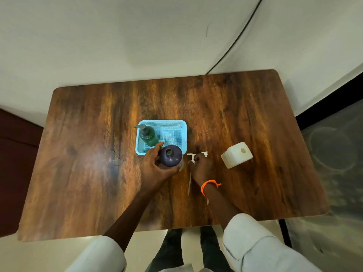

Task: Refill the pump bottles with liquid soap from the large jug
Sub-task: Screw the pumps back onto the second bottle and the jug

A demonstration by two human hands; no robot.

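Your left hand [155, 165] grips the open navy bottle [170, 156]; your right hand [202, 166] pinches the white pump [193, 157]; bare desk [78, 154] lies left.

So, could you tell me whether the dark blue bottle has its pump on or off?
Off. The dark blue bottle shows an open round mouth, and a white pump lies on the table.

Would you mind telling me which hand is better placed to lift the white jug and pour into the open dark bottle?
The right hand: it lies between the dark bottle and the white jug, though it must first release the white pump. The left hand already holds the bottle steady.
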